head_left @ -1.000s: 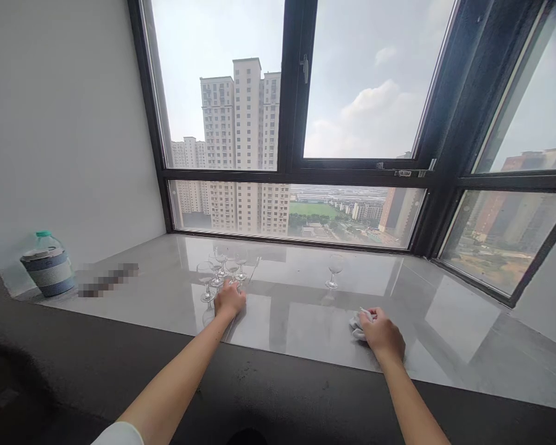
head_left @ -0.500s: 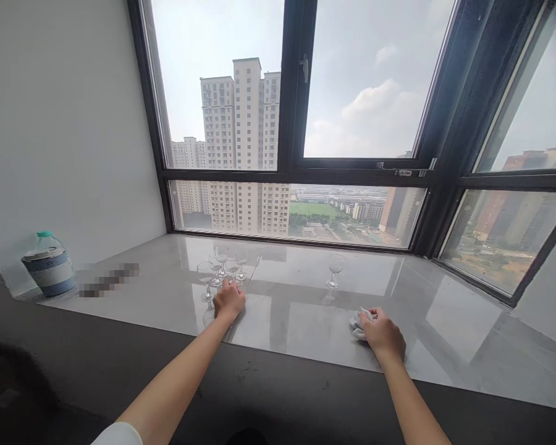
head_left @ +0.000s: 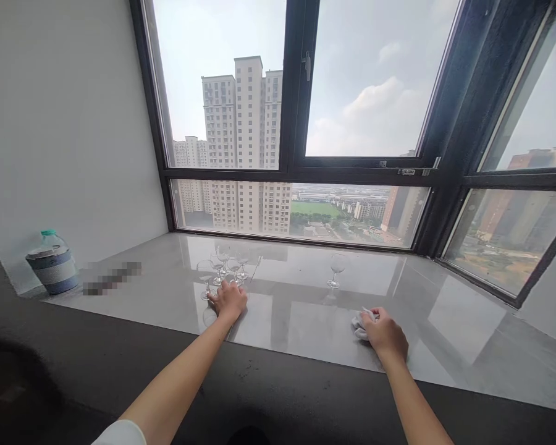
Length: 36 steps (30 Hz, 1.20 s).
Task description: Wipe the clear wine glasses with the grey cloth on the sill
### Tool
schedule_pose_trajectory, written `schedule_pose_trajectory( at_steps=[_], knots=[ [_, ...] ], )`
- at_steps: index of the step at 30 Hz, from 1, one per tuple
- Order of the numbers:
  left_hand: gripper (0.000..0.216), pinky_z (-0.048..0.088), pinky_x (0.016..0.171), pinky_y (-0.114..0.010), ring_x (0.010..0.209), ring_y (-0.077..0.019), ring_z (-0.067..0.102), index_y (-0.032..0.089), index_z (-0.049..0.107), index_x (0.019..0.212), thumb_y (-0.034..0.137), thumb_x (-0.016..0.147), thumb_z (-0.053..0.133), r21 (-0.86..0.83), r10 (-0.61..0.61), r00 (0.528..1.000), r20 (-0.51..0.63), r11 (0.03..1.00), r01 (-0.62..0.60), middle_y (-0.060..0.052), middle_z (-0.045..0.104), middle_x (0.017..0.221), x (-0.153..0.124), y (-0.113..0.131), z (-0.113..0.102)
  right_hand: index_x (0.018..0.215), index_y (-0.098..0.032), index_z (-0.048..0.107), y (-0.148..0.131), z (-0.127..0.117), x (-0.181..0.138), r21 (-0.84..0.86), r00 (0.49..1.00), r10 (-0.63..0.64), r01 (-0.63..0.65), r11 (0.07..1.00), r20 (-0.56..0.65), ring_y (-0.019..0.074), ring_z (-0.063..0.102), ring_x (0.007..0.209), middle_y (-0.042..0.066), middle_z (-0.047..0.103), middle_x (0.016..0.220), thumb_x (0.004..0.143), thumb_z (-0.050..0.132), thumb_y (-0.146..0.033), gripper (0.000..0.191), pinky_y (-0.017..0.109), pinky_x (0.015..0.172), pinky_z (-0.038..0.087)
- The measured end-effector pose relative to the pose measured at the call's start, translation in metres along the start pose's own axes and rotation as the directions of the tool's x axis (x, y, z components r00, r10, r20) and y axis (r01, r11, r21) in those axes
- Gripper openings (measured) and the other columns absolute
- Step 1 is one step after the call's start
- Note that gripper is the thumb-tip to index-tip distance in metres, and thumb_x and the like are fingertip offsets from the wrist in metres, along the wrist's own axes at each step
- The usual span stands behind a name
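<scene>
My left hand (head_left: 230, 301) is at the near side of a group of clear stemmed glasses, fingers apart. Its thumb comes close to the foot of the nearest-left wine glass (head_left: 205, 270); whether they touch I cannot tell. Behind the fingers stand several more glasses (head_left: 243, 254), partly hidden by one another. My right hand (head_left: 383, 334) pinches a crumpled pale grey cloth (head_left: 360, 326) just above or on the sill, near its front edge. A single stemmed glass (head_left: 337, 264) stands upright farther back, between the two hands.
The glossy grey windowsill (head_left: 296, 309) runs under a dark window frame (head_left: 306, 176). At the far left, by the wall, a blue and white container (head_left: 53, 272) stands before a clear bottle with a green cap (head_left: 48, 233). A blurred patch (head_left: 111, 279) lies beside them.
My left hand's fingers have spread from a closed shape, with the thumb reaching out to the left. My right hand and the cloth have hardly moved. The view has shifted slightly.
</scene>
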<state>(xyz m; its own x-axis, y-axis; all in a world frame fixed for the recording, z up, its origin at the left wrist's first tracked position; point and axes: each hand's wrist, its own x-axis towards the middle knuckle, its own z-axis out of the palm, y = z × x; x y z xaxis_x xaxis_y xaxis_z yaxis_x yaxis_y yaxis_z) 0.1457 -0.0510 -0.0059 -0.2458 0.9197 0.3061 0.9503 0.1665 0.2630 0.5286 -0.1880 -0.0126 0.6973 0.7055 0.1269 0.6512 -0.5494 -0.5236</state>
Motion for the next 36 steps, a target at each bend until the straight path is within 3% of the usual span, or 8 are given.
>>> schedule_pose_trajectory(
  at_steps=[5, 19, 36],
  knots=[
    [0.034, 0.020, 0.104, -0.062, 0.109, -0.0320, 0.052, 0.021, 0.062, 0.102, 0.040, 0.086, 0.037, -0.018, -0.041, 0.999, 0.007, 0.999, 0.041, -0.014, 0.054, 0.124, 0.0027, -0.0011, 0.0029, 0.104, -0.027, 0.058, 0.0001, 0.0001, 0.0002, 0.000, 1.000, 0.006, -0.006, 1.000, 0.004, 0.0277, 0.064, 0.089, 0.008, 0.068, 0.102, 0.086, 0.039, -0.053, 0.038, 0.033, 0.067, 0.042],
    [0.043, 0.020, 0.110, -0.058, 0.116, -0.0313, 0.051, 0.021, 0.061, 0.110, 0.046, 0.087, 0.035, -0.061, -0.001, 0.997, 0.076, 0.998, 0.006, -0.016, 0.054, 0.127, 0.0081, -0.0012, 0.0006, 0.107, -0.024, 0.062, -0.0005, -0.0004, 0.0005, 0.014, 1.000, 0.010, -0.010, 1.000, 0.004, 0.0288, 0.065, 0.093, 0.009, 0.069, 0.105, 0.086, 0.043, -0.051, 0.039, 0.033, 0.071, 0.045],
    [0.045, 0.019, 0.109, -0.061, 0.119, -0.0326, 0.050, 0.021, 0.056, 0.116, 0.045, 0.086, 0.035, -0.072, 0.043, 0.998, 0.043, 0.997, -0.039, -0.016, 0.054, 0.128, 0.0091, -0.0032, 0.0061, 0.106, -0.026, 0.060, 0.0002, 0.0004, 0.0007, 0.006, 1.000, 0.010, -0.010, 1.000, 0.006, 0.0292, 0.064, 0.092, 0.009, 0.069, 0.101, 0.086, 0.042, -0.052, 0.038, 0.034, 0.072, 0.045]
  ],
)
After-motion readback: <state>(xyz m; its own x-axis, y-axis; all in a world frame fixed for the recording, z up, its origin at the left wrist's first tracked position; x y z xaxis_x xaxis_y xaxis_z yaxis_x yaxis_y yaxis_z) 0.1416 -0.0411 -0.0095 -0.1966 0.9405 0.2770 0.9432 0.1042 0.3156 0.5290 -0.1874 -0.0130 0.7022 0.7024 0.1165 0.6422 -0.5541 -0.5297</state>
